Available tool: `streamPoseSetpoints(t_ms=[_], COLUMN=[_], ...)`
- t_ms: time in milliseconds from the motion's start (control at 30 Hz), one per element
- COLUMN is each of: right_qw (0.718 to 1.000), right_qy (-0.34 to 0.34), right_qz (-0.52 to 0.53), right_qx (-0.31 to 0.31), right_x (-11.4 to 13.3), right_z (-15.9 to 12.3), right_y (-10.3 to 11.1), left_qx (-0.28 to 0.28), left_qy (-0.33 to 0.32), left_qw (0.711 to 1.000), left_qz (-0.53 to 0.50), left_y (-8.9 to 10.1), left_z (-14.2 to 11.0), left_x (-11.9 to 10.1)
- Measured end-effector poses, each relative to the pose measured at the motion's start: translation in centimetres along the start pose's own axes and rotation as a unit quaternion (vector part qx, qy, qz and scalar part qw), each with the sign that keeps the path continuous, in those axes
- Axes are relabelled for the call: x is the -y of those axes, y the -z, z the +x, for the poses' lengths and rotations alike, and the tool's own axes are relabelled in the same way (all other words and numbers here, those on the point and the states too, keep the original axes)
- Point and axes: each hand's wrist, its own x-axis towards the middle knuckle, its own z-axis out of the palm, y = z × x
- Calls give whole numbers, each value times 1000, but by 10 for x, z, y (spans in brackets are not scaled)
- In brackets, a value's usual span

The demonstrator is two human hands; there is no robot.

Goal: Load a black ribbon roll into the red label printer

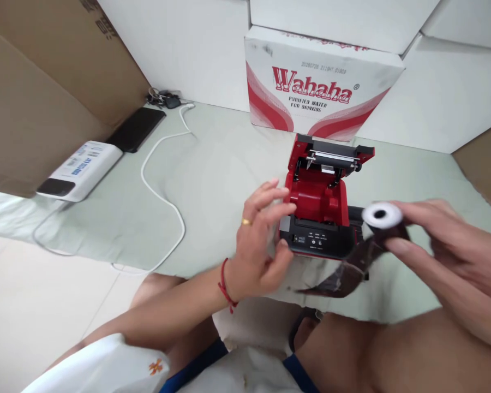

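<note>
A small red and black printer [317, 240] stands on the cloth with its lid [331, 158] raised, showing the red roll bay inside. My left hand [259, 240] is at its left side, fingers spread apart, fingertips and thumb over the left edge; whether they press on it I cannot tell. Between the thumb and fingers of my right hand [445, 245] is a dark roll with a white core end [381, 215], held just right of the printer. A loose dark strip [343, 281] hangs from the roll and curls leftward past the printer's front.
Behind the printer stands a Wahaha carton [319, 90] against white boxes [188, 49]. On the left are a white device [92, 164], a black phone-like slab [137, 128], keys [163, 98] and a white cable [163, 202]. A brown cardboard panel [45, 109] borders the left side.
</note>
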Motion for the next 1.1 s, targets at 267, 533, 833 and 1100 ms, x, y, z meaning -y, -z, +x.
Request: streamPoseSetpoints(t_ms=[267, 533, 833, 1100], right_qw=[992, 992, 996, 973], right_qy=[93, 78, 67, -140], right_qz=[-76, -93, -40, 32], right_qx=[25, 31, 34, -181], right_x=[6, 2, 0, 2], right_z=[57, 59, 65, 49], right_y=[-81, -88, -92, -57], left_qx=[181, 124, 98, 82], left_qy=[-110, -179, -197, -223], left_qw=[974, 970, 971, 965], left_qz=[81, 105, 96, 111], left_y=[-5, 0, -8, -12], left_z=[-26, -25, -17, -16], left_x=[11, 0, -8, -8])
